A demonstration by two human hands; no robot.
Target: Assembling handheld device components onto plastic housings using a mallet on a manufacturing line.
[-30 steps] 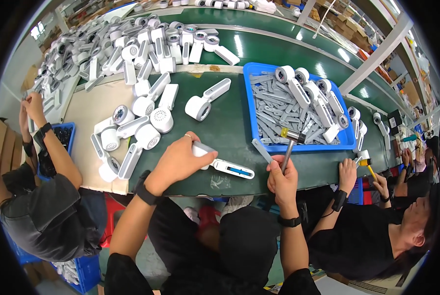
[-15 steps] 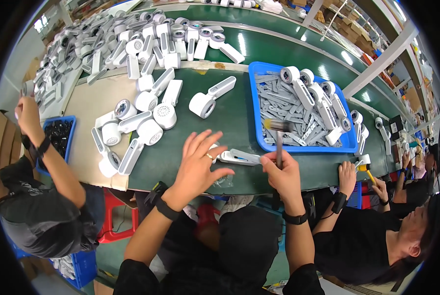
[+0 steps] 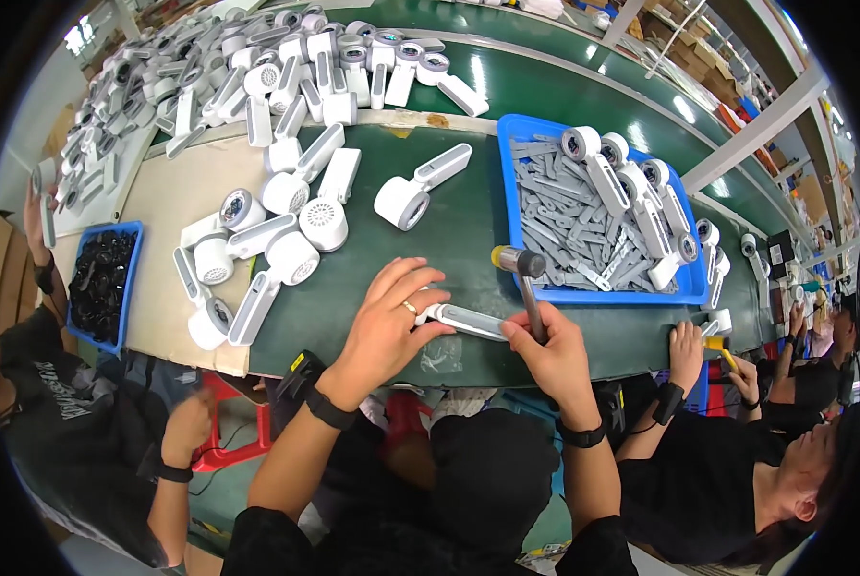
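Observation:
A white handheld fan (image 3: 468, 322) with a grey strip along its handle lies on the green table in front of me. My left hand (image 3: 384, 322) is closed round its head end, which the fingers mostly hide. In my right hand (image 3: 553, 350) is a hammer (image 3: 531, 298), gripped upright with its dark head above the fist and a yellow face to the left. That hand's thumb and fingertips also touch the handle end of the fan. A scrap of clear plastic (image 3: 441, 355) lies just below the fan.
A blue tray (image 3: 508, 211) of grey strips, with several fans on top, stands at right. More fans (image 3: 322, 223) lie at left, with a large heap (image 3: 190, 82) behind. Co-workers sit on both sides; one at right holds a yellow hammer (image 3: 723, 346). A blue tray (image 3: 122, 326) holds black parts.
My left hand has come down from spread fingers and closed on the fan's head. The hammer head has shifted left and lower. The left co-worker's near arm has dropped from the table.

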